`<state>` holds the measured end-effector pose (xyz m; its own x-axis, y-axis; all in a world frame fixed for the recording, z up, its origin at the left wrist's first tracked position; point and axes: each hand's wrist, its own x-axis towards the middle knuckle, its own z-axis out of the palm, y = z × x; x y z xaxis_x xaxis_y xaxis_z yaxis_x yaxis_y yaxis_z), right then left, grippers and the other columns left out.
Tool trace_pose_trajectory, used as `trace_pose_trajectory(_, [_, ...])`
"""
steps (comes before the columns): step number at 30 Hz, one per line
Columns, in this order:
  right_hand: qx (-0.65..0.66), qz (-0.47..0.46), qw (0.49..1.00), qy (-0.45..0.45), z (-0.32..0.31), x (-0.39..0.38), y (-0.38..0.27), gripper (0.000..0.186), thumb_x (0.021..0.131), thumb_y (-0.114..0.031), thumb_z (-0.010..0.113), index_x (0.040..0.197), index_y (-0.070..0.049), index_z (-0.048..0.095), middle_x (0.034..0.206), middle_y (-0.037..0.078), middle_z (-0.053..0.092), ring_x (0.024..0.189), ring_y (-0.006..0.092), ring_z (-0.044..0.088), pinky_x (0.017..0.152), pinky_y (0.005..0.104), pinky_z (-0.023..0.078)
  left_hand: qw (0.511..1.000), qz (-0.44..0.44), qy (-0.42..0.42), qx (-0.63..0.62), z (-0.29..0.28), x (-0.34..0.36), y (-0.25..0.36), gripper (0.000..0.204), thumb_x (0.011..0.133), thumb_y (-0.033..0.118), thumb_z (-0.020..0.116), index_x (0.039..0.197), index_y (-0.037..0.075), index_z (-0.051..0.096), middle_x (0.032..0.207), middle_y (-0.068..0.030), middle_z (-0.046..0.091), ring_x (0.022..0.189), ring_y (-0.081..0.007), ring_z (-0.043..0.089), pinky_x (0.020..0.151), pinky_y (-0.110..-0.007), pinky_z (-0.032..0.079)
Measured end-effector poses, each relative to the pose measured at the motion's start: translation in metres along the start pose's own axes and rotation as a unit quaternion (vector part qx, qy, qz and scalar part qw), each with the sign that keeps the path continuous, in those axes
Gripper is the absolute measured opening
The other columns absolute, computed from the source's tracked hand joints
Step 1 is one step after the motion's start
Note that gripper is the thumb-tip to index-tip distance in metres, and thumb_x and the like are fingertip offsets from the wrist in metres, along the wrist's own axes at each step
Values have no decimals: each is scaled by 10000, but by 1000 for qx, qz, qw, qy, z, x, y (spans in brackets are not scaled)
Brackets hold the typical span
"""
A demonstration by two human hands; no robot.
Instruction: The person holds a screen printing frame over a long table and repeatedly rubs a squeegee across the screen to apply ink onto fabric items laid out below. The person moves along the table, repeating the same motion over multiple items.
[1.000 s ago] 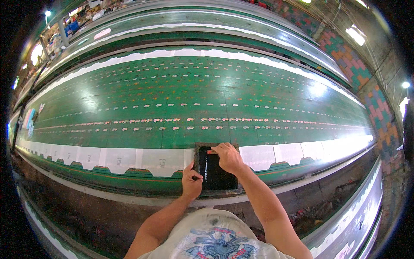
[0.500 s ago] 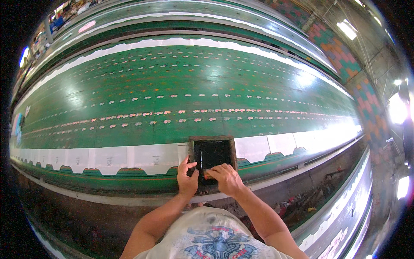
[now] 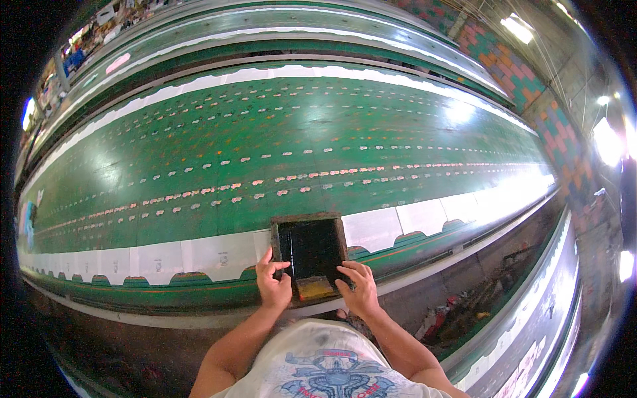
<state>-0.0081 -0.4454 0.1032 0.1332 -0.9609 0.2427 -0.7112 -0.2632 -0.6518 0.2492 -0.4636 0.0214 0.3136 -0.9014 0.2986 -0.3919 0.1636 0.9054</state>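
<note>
Left hand (image 3: 273, 284) gripped left edge of dark printing frame (image 3: 310, 249), fingers curled over rim. Frame lay on green worktop (image 3: 199, 166) near edge, yellowish paste (image 3: 314, 287) inside. Right hand (image 3: 359, 290) fingers spread, pressing frame's lower right.

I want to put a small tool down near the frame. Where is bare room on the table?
Bare white panels lie left of the dark printing frame, more to its right. The green cloth beyond carries rows of small printed marks. The frame's near edge is crowded by the left hand and right hand.

Open green cloth (image 3: 279, 132) beyond dark frame (image 3: 309, 247)
</note>
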Motion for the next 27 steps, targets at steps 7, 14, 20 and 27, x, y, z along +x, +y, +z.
trace_pose_trajectory(7, [183, 83, 980, 5, -47, -6, 64, 393, 980, -120, 834, 1366, -59, 788, 1444, 173, 746, 1379, 373, 679, 1177, 489, 531, 999, 42, 2, -27, 56, -4, 44, 345, 778, -137, 686, 999, 96, 810, 1647, -268, 592, 1494, -416, 566, 1248, -506, 435])
trace_pose_trajectory(14, [146, 19, 988, 35, -114, -4, 148, 369, 997, -107, 823, 1359, -43, 789, 1431, 184, 748, 1346, 358, 704, 1134, 461, 554, 999, 35, 1, -11, 159, -21, 70, 328, 785, -126, 709, 1002, 100, 806, 1664, -261, 572, 1505, -414, 557, 1258, -511, 423])
trace_pose_trajectory(20, [26, -66, 997, 36, -159, 4, 186, 352, 967, -74, 831, 1317, -47, 799, 1388, 180, 755, 1281, 397, 713, 1114, 507, 568, 999, 8, 9, -39, 218, -33, 79, 306, 791, -117, 725, 1000, 85, 819, 1644, -248, 601, 1508, -388, 575, 1267, -485, 431])
trace_pose_trajectory(27, [60, -190, 974, -104, -175, 21, 180, 406, 901, -99, 881, 1295, -47, 798, 1368, 165, 746, 1297, 395, 687, 1088, 534, 578, 996, -67, -11, -52, 220, -34, 81, 248, 807, -85, 730, 983, 65, 821, 1677, -269, 579, 1557, -381, 556, 1306, -467, 402])
